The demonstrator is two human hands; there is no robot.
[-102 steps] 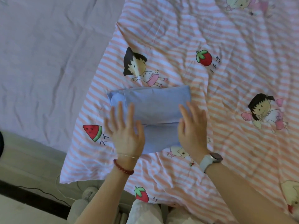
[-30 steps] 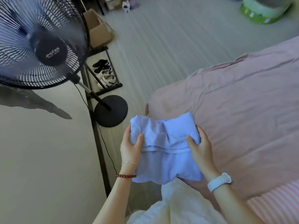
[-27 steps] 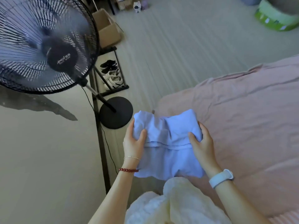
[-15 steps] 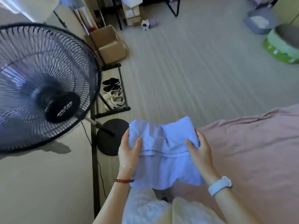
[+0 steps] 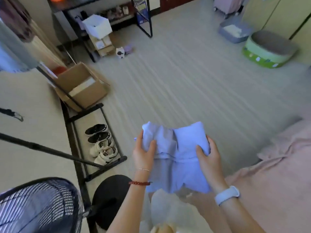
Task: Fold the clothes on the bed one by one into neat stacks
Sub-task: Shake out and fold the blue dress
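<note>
A folded pale-blue garment [image 5: 176, 157] is carried clear of the pink bed [image 5: 277, 165], pinched at its side edges by the left hand [image 5: 143, 154] and right hand [image 5: 208, 158], each grip closed on cloth; level, even tension is advised so the folds are kept.

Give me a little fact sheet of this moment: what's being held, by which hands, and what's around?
Held item: folded light-blue garment, lifted in the air, away from the bed
Left hand: grips the garment's left edge, thumb on top
Right hand: grips the right edge, thumb on top
Bed: pink sheet, at the right
Floor items: fan at lower left, shoe rack with shoes, cardboard box
Stack: none visible
</note>
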